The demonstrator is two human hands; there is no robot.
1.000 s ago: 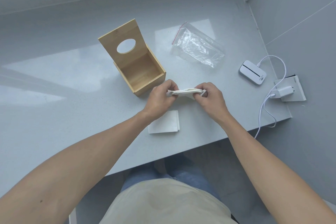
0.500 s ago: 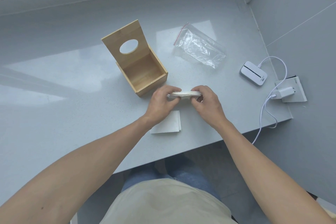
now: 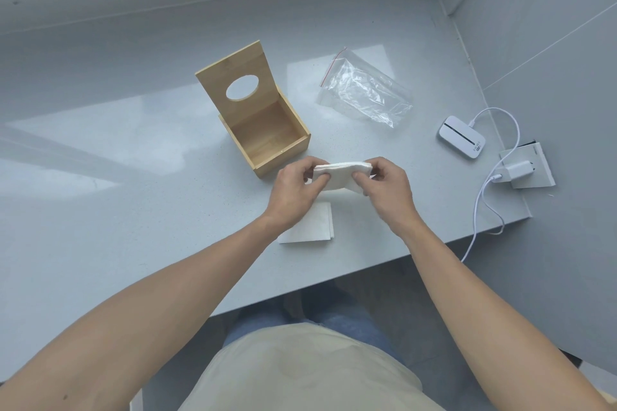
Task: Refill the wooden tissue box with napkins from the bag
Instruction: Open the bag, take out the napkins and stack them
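**Napkin stack held beside the open wooden box**

Both hands pinch a soft white stack of napkins: left hand at its left end, right hand at its right, each grip holding paper just in front of the light-grained wooden tissue box. Its oval-holed lid stands raised, and the interior shows bare wood. A crinkled clear bag lies flat on the glossy grey surface; another folded napkin lies below the hands.

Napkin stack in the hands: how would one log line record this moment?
napkin stack: held by both hands | left hand | right hand | wooden tissue box: open, empty | plastic bag: empty
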